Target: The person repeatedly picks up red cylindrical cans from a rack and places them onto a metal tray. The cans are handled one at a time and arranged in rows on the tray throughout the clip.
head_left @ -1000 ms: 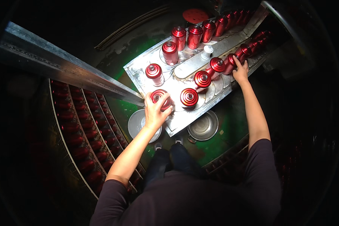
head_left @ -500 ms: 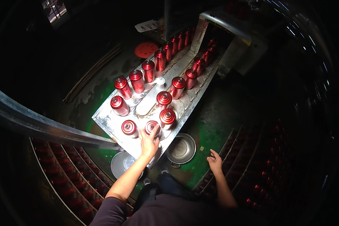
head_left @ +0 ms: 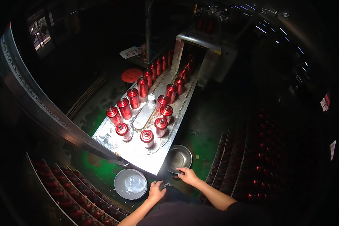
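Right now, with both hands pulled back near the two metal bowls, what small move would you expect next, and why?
Probably the left hand reaches forward to the nearest red metal canister at the end of the shiny steel conveyor table. Both hands are empty; the right hand rests at the round steel bowl.

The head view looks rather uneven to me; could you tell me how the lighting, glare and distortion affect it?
In the head view, light falls mainly on the metal conveyor table, which glares near its front edge; the red cans glint on top; the surroundings sink into near-black; the fisheye bends the metal rail; both hands, left hand and right hand, are dim but readable.
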A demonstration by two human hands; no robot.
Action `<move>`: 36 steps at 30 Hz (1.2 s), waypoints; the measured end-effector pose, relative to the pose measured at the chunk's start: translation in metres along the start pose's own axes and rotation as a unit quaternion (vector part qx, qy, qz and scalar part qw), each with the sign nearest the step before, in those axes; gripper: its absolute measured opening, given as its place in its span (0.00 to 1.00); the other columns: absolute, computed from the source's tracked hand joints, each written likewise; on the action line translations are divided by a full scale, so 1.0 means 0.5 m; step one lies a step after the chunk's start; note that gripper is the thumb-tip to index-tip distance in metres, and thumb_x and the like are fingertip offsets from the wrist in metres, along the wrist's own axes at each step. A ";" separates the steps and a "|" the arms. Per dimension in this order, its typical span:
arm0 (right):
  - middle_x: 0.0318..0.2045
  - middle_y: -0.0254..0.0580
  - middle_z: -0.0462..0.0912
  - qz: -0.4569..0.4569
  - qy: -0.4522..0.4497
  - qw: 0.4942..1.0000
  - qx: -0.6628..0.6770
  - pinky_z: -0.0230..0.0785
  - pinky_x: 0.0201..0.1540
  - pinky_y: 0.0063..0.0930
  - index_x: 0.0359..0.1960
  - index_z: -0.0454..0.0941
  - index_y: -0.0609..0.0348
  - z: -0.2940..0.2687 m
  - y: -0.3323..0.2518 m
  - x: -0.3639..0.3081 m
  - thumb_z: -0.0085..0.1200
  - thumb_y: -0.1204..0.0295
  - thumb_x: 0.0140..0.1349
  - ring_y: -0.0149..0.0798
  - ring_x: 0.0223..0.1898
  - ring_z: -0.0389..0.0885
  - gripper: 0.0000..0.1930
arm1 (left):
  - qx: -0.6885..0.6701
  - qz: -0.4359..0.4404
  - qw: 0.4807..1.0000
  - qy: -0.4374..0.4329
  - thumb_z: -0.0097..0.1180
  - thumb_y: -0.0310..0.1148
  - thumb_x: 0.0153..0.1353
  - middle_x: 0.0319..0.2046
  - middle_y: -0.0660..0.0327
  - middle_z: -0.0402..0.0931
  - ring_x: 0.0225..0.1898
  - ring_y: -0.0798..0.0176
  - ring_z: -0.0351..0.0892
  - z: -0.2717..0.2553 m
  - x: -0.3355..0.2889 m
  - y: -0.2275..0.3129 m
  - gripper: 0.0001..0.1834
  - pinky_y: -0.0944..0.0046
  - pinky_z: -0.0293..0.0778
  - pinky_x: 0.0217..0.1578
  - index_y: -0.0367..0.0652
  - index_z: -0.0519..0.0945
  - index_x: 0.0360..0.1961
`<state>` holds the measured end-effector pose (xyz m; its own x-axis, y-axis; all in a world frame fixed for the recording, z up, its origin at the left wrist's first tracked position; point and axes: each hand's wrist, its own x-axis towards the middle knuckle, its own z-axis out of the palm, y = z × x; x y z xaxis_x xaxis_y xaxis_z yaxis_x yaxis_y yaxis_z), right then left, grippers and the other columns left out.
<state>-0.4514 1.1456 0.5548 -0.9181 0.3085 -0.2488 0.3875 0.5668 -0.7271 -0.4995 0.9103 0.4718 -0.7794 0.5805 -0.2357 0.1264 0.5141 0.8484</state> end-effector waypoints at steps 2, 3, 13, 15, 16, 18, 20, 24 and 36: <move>0.49 0.53 0.83 -0.063 -0.040 0.996 -0.041 0.77 0.54 0.39 0.58 0.81 0.55 0.035 -0.017 -0.026 0.62 0.71 0.60 0.49 0.50 0.84 0.22 | -0.011 -0.027 0.999 -0.026 0.70 0.39 0.53 0.60 0.40 0.69 0.59 0.37 0.74 -0.002 -0.049 -0.033 0.32 0.48 0.73 0.60 0.50 0.78 0.61; 0.49 0.52 0.84 -0.086 -0.058 0.993 -0.053 0.77 0.54 0.38 0.59 0.80 0.56 0.056 -0.008 -0.038 0.62 0.72 0.61 0.48 0.49 0.84 0.22 | 0.005 -0.026 0.999 -0.031 0.69 0.40 0.53 0.56 0.43 0.73 0.56 0.40 0.77 -0.005 -0.070 -0.044 0.30 0.50 0.75 0.58 0.50 0.80 0.59; 0.49 0.52 0.83 -0.149 -0.120 0.972 -0.138 0.76 0.56 0.41 0.60 0.78 0.57 0.137 -0.087 -0.134 0.61 0.70 0.62 0.51 0.51 0.84 0.22 | 0.001 -0.036 0.999 -0.011 0.68 0.41 0.55 0.48 0.44 0.83 0.51 0.44 0.82 -0.058 -0.137 -0.124 0.27 0.51 0.77 0.55 0.44 0.82 0.56; 0.50 0.53 0.83 -0.138 -0.116 0.972 -0.149 0.76 0.56 0.41 0.59 0.78 0.58 0.136 -0.100 -0.149 0.61 0.70 0.62 0.51 0.52 0.84 0.22 | -0.002 -0.036 0.999 -0.039 0.67 0.42 0.55 0.49 0.44 0.82 0.53 0.43 0.81 -0.066 -0.143 -0.128 0.27 0.51 0.76 0.56 0.46 0.81 0.56; 0.50 0.53 0.83 -0.142 -0.110 0.973 -0.149 0.75 0.57 0.40 0.60 0.78 0.58 0.138 -0.097 -0.152 0.61 0.70 0.63 0.51 0.52 0.84 0.22 | -0.004 -0.036 0.998 -0.054 0.67 0.43 0.55 0.50 0.44 0.82 0.53 0.42 0.81 -0.070 -0.145 -0.130 0.28 0.50 0.76 0.57 0.47 0.81 0.57; 0.50 0.53 0.83 -0.142 -0.095 0.974 -0.147 0.75 0.57 0.40 0.60 0.78 0.58 0.147 -0.084 -0.170 0.60 0.70 0.63 0.51 0.53 0.83 0.22 | 0.002 -0.040 0.997 -0.072 0.66 0.43 0.55 0.49 0.45 0.82 0.53 0.42 0.81 -0.067 -0.151 -0.127 0.28 0.51 0.76 0.56 0.47 0.81 0.57; 0.51 0.53 0.83 -0.133 -0.089 0.976 -0.145 0.75 0.57 0.40 0.60 0.78 0.57 0.150 -0.078 -0.189 0.60 0.70 0.63 0.51 0.53 0.83 0.22 | 0.005 -0.036 0.996 -0.084 0.66 0.43 0.55 0.49 0.45 0.83 0.53 0.42 0.82 -0.065 -0.155 -0.125 0.28 0.51 0.77 0.56 0.46 0.81 0.57; 0.54 0.53 0.82 -0.106 -0.090 0.980 -0.142 0.75 0.58 0.40 0.60 0.78 0.57 0.169 -0.074 -0.226 0.60 0.69 0.63 0.51 0.55 0.82 0.22 | 0.003 -0.029 0.995 -0.098 0.66 0.42 0.55 0.47 0.45 0.84 0.52 0.44 0.83 -0.057 -0.163 -0.137 0.28 0.53 0.78 0.55 0.46 0.81 0.57; 0.56 0.53 0.81 -0.086 -0.087 0.983 -0.137 0.76 0.56 0.41 0.60 0.78 0.56 0.234 -0.078 -0.264 0.60 0.69 0.63 0.53 0.53 0.83 0.22 | 0.013 -0.002 0.997 -0.071 0.69 0.42 0.55 0.40 0.49 0.85 0.45 0.50 0.86 -0.051 -0.179 -0.217 0.27 0.55 0.80 0.49 0.45 0.83 0.55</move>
<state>-0.3550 0.9931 0.5412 -0.9632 0.0677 -0.2600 0.2108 0.7905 -0.5751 -0.4592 0.7866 0.4126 -0.6852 0.6611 -0.3058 0.1404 0.5319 0.8351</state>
